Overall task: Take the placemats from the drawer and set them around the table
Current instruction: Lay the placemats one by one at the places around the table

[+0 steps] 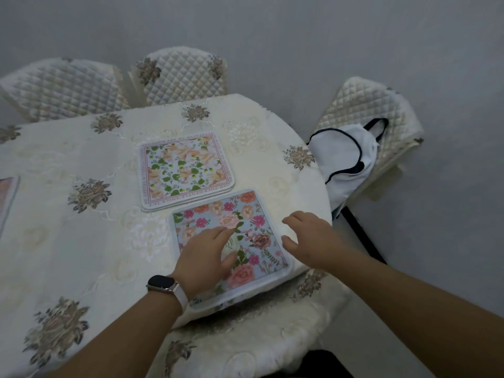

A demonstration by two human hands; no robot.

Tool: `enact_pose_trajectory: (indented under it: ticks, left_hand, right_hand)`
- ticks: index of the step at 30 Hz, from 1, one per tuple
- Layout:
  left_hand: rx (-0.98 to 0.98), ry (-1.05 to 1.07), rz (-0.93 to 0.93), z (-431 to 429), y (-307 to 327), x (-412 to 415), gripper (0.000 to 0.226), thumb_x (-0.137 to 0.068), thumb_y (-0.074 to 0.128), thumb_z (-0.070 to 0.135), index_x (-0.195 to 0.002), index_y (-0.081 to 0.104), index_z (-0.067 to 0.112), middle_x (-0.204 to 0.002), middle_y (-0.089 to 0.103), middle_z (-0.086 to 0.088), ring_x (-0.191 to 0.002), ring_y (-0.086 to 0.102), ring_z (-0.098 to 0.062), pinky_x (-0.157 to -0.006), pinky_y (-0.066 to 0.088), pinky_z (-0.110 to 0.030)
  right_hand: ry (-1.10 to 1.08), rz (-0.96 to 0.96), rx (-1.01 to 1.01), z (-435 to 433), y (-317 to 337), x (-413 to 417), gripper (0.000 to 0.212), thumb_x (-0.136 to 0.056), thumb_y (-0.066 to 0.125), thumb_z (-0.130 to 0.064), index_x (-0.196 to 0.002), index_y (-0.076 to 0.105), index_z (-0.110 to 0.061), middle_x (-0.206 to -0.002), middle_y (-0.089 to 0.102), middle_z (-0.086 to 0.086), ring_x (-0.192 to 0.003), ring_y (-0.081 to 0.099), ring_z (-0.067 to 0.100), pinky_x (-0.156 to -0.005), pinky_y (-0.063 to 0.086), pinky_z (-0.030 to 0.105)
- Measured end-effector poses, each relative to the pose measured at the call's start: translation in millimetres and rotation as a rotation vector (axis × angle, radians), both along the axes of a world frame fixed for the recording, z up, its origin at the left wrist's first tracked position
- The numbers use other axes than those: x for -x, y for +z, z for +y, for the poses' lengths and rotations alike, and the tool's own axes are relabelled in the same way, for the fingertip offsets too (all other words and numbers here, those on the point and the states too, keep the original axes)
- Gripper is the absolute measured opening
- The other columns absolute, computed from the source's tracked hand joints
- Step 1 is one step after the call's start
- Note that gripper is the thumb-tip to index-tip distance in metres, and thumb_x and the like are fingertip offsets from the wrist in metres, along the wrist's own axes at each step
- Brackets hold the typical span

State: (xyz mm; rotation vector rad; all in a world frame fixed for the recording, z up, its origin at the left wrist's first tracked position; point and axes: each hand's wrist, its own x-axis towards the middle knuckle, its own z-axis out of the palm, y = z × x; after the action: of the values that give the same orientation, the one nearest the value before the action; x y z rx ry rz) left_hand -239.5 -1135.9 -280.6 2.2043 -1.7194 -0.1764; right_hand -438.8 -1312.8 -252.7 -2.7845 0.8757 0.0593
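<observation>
- Resting the left grip (203, 257) on the blue mat (253, 211), fingers straight and spread, holding nothing. Judging this as pressing the mat flat or nudging it square.
- Hovering the right grip (311, 241) just beside the mat's right edge, wide, fingers loosely bent, holding nothing. Whether touching that edge or not: cannot tell.
- Wearing a watch (161, 283) on the left wrist, clear of the mat.
- Lying flat at lower centre of the frame, the blue mat, with its near edge close to the rim of the counter (81, 241). Probably being set there to mark a seat on the near side.
- Sitting just above it in the frame, near but apart: the pink mat (185, 170), with extra edges peeking out beneath. Likely topping a small stack parked mid-counter, within reach for dealing out.
- Showing only a sliver at the left edge of the frame: a third mat (6, 197), well apart from the other two, seemingly marking another place.
- Standing round the far and right sides: quilted chairs (182, 75), with a white bag (346, 159) slumping on the right one.
- Judging the task as partway: drawer not in view, stack not yet spread round.
- Needing care next in lifting one mat alone, the stacked edges lying tight together.
</observation>
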Motion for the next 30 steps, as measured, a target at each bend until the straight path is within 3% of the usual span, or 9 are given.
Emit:
enact_pose_trajectory:
  ticks: [9, 17, 23, 25, 30]
  left_hand:
    - [0.005, 0.014, -0.093, -56.6, 40.4, 79.8, 0.050, -0.087, 0.048, 0.046, -0.121, 0.062, 0.013, -0.118, 0.065, -0.002, -0.103, 0.062, -0.023, -0.083, 0.053, -0.038]
    - [-0.044, 0.020, -0.192, -147.7, 62.9, 203.5, 0.053, -0.087, 0.042, 0.052, -0.123, 0.062, 0.018, -0.123, 0.064, -0.001, -0.108, 0.061, -0.023, -0.088, 0.049, -0.038]
    - [-0.062, -0.017, -0.229, -212.5, 69.0, 274.9, 0.047, -0.089, 0.046, 0.049, -0.122, 0.062, 0.020, -0.122, 0.065, 0.000, -0.107, 0.061, -0.021, -0.087, 0.050, -0.036]
    - [-0.072, -0.006, -0.226, -228.1, 68.0, 283.4, 0.048, -0.089, 0.044, 0.049, -0.121, 0.062, 0.019, -0.120, 0.065, 0.000, -0.105, 0.061, -0.021, -0.086, 0.050, -0.036]
    - [-0.089, 0.005, -0.204, -260.4, 60.9, 290.1, 0.049, -0.088, 0.043, 0.050, -0.120, 0.063, 0.018, -0.117, 0.066, 0.000, -0.103, 0.061, -0.021, -0.084, 0.051, -0.035]
  right_hand:
    - [0.004, -0.063, 0.027, -46.7, 15.7, 68.8, 0.045, -0.091, 0.044, -0.045, -0.127, 0.054, -0.019, -0.121, 0.057, -0.001, -0.107, 0.052, 0.022, -0.084, 0.046, 0.037]
    - [0.031, -0.051, 0.057, -126.9, 26.1, 198.6, 0.049, -0.086, 0.028, -0.053, -0.112, 0.055, -0.021, -0.108, 0.056, -0.002, -0.102, 0.052, 0.022, -0.084, 0.043, 0.038]
    - [0.004, -0.098, 0.007, -183.7, 31.0, 276.6, 0.038, -0.090, 0.040, -0.048, -0.113, 0.054, -0.021, -0.113, 0.054, -0.002, -0.106, 0.049, 0.020, -0.086, 0.038, 0.036]
    - [-0.009, -0.112, 0.004, -197.5, 32.4, 288.0, 0.037, -0.088, 0.039, -0.049, -0.108, 0.055, -0.022, -0.111, 0.054, -0.003, -0.105, 0.049, 0.020, -0.084, 0.040, 0.036]
    - [-0.026, -0.090, -0.033, -232.8, 34.7, 293.7, 0.041, -0.090, 0.040, -0.050, -0.115, 0.054, -0.022, -0.116, 0.054, -0.001, -0.109, 0.048, 0.021, -0.088, 0.043, 0.040]
